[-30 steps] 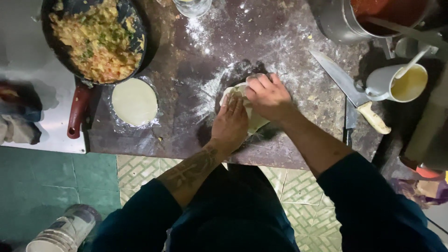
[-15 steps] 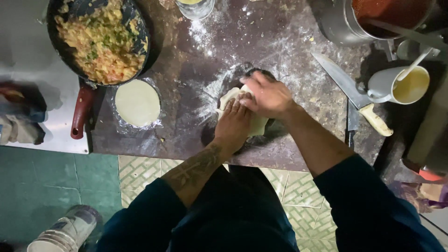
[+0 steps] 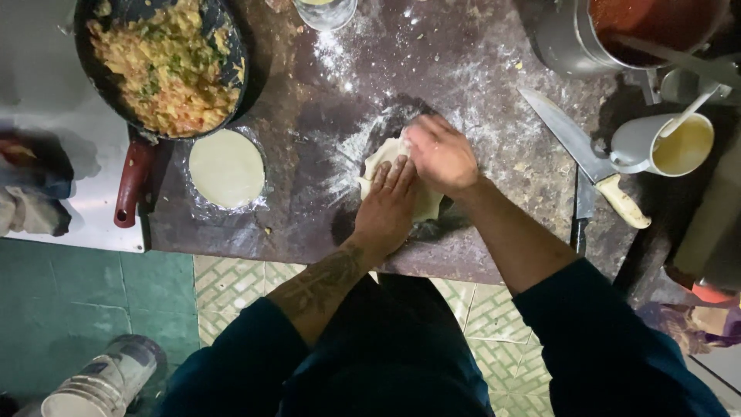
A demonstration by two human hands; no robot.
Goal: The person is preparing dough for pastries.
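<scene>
Your dough (image 3: 397, 174) lies on the floured tabletop (image 3: 494, 93), close to its near edge and about midway along it, and both of your hands are on top of it. Your left hand (image 3: 390, 205) lies flat on the near part of the dough, palm down, fingers stretched out and close together, gripping nothing. Your right hand (image 3: 440, 154) covers the far right part, fingers bent over the dough's edge, pressing rather than clasping; the two hands touch each other over the dough. Only a pale strip of dough shows at the left of your hands and a little under your left palm.

Well to the left, near the left edge, a flat disc (image 3: 226, 167) lies by itself. Behind it a pan (image 3: 158, 62) of yellow filling overhangs the far left corner. To your right a knife (image 3: 583, 158) lies near the right edge, with a cup (image 3: 664, 145) just beyond it.
</scene>
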